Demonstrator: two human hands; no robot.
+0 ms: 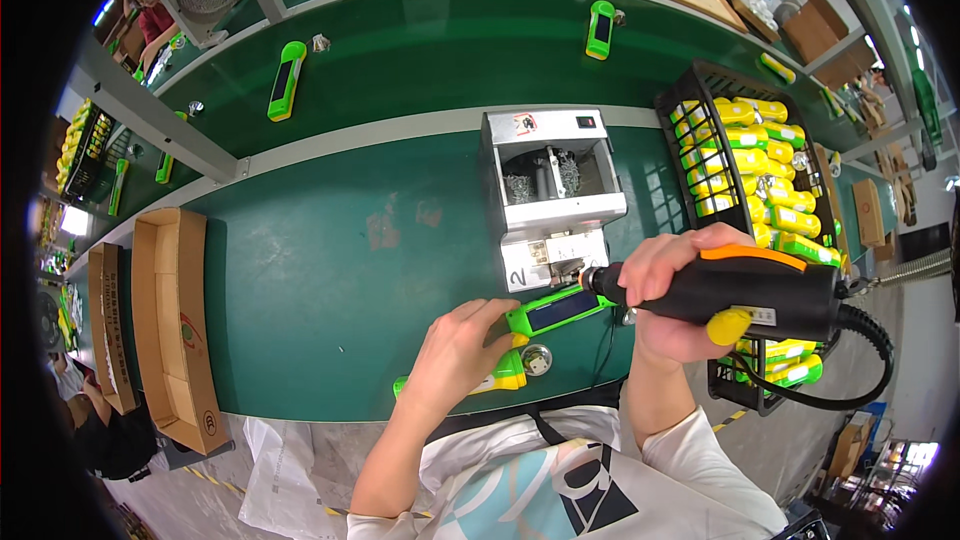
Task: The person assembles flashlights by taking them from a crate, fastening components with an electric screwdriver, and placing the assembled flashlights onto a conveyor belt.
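My right hand [672, 290] is wrapped round a black electric screwdriver [765, 292] with an orange lever. The screwdriver points left, its tip beside the front of a silver screw feeder [560, 215]; whether they touch I cannot tell. Just below that tip lies a green casing [560, 310] with a dark rectangular panel. The thumb and fingers of my left hand [458, 352] close on the casing's left end. Partly under this hand rests a yellow-and-green housing [507, 372]. Next to it is a round silver reflector part [537, 360].
A black crate [705, 155] full of yellow-and-green housings stands at the right. The screwdriver's black cable [850, 402] loops beside it. Open cardboard boxes [205, 340] sit at the left. Green units [287, 80] lie on the belt beyond the grey rail [370, 135].
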